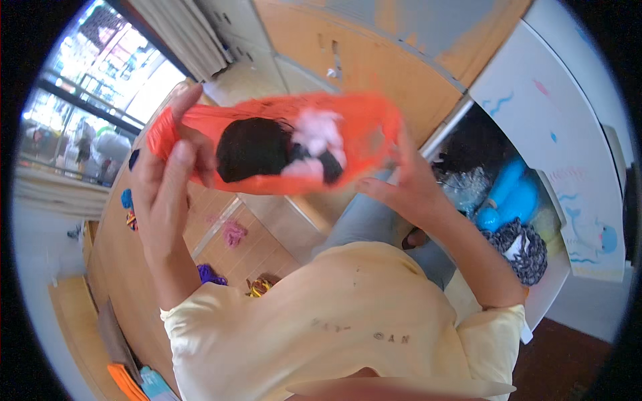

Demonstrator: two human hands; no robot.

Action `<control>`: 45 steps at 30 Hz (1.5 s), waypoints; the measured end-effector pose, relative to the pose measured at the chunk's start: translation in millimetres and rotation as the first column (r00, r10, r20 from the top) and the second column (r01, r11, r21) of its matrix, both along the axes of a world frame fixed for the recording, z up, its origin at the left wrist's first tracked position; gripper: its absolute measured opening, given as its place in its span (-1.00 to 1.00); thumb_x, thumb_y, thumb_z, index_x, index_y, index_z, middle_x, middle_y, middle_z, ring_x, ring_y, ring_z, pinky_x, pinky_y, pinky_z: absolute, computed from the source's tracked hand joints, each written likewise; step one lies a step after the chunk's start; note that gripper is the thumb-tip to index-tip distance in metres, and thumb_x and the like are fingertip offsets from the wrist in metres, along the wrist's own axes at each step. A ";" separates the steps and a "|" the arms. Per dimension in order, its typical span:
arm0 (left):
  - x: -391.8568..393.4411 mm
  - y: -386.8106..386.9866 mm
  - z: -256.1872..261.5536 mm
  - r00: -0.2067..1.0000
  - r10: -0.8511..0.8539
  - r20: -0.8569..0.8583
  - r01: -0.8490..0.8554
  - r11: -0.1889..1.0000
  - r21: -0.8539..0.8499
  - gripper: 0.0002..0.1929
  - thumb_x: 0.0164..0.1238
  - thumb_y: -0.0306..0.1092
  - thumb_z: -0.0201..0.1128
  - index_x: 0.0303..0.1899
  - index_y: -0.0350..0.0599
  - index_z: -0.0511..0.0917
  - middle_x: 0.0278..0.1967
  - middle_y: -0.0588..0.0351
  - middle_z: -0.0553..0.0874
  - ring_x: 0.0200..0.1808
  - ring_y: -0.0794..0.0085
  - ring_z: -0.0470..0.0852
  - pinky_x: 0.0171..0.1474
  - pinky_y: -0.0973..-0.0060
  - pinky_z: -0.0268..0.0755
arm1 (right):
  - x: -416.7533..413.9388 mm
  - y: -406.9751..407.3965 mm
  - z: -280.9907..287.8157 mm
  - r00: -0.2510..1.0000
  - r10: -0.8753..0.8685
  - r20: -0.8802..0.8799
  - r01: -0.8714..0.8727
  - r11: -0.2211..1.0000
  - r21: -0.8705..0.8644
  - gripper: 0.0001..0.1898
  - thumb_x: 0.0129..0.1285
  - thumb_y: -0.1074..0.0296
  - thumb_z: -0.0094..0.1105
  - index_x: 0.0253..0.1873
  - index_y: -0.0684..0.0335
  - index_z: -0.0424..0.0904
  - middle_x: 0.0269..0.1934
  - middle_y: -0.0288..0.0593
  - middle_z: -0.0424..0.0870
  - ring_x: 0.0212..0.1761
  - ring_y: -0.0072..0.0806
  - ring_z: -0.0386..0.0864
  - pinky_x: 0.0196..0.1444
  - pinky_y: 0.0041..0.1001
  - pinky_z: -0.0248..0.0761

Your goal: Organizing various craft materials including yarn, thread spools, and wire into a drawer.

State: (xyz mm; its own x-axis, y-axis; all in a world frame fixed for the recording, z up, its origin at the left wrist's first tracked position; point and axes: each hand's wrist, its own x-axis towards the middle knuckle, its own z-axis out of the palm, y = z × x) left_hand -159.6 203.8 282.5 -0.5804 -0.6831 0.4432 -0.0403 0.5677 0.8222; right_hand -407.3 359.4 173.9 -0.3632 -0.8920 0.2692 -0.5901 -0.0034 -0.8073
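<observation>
A thin red-orange plastic bag is stretched between my two hands in front of my torso. My left hand clasps its bunched end, with the thumb pointing up. At the other end, my right hand has its fingers on the bag's edge while the thumb stands apart below; motion blurs this grip. Inside the bag are a round black bundle, which looks like yarn, and a fluffy pale pink bundle with dark pieces beside it.
Pink yarn, purple yarn and a multicoloured yarn bundle lie on the wooden surface to my left. On my right, an open white drawer holds blue balloon-like objects and dark grey yarn. Wooden cabinet doors stand ahead.
</observation>
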 end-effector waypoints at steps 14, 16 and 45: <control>-37.0 55.1 -12.8 0.941 -0.283 0.184 0.259 0.955 0.148 -0.50 0.32 -0.32 0.13 0.24 -0.40 0.44 -0.04 -0.12 0.64 -0.46 0.58 0.56 -0.38 0.64 0.41 | 14.9 61.5 4.7 0.944 0.329 0.010 -0.320 0.911 0.261 0.06 -0.06 0.29 0.50 0.49 0.35 -0.04 0.37 0.12 0.23 0.44 -0.02 0.19 0.44 -0.24 0.10; -34.3 58.7 -12.7 0.938 -0.296 0.179 0.271 0.951 0.152 -0.43 0.28 -0.24 0.17 0.23 -0.47 0.42 -0.01 -0.22 0.63 -0.50 0.55 0.57 -0.42 0.62 0.41 | 22.6 68.1 -4.0 0.936 0.352 -0.018 -0.336 0.908 0.250 0.07 -0.08 0.26 0.50 0.49 0.37 -0.04 0.37 0.13 0.23 0.44 0.00 0.18 0.44 -0.24 0.08; -7.6 51.3 -45.4 0.899 -0.342 0.273 0.315 0.939 0.141 -0.37 0.16 -0.30 0.24 0.26 -0.48 0.38 0.22 -0.34 0.49 -0.52 0.57 0.60 -0.40 0.65 0.44 | 37.7 6.3 53.0 0.749 0.662 -0.016 -0.609 0.699 0.375 -0.56 0.17 0.51 0.14 0.20 0.27 0.44 0.14 0.09 0.52 0.18 -0.01 0.48 0.18 -0.27 0.41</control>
